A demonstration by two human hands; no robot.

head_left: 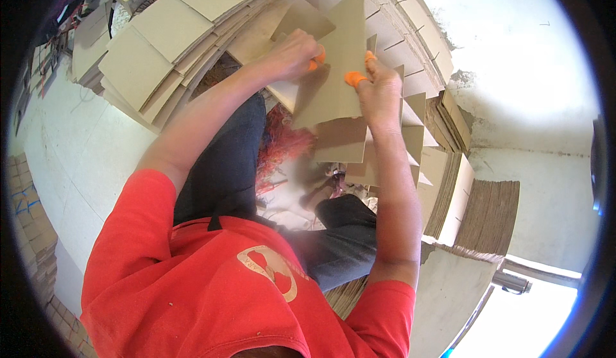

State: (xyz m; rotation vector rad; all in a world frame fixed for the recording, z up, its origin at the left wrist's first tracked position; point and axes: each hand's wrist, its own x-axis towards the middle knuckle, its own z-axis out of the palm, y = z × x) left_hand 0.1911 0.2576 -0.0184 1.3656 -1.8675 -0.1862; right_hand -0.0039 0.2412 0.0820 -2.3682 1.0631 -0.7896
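Observation:
A tall tan cardboard panel [343, 56] stands tilted in front of me, with smaller cardboard cross pieces [340, 141] set across it below and to the right. My left hand [296, 51] is closed at the panel's left side, around a smaller cardboard piece [305, 19]; its fingertips are partly hidden. Pinching cardboard at the panel's right side is my right hand [381, 91], thumb on the face of the tall panel. Orange finger covers show on both hands.
Stacked flat cardboard sheets [163, 27] lie at the far left. Slotted cardboard strips [410, 30] are piled at the far right, beside a pale wall [513, 69]. More cardboard stacks [489, 217] stand on the right. Reddish strands [282, 143] lie between my legs.

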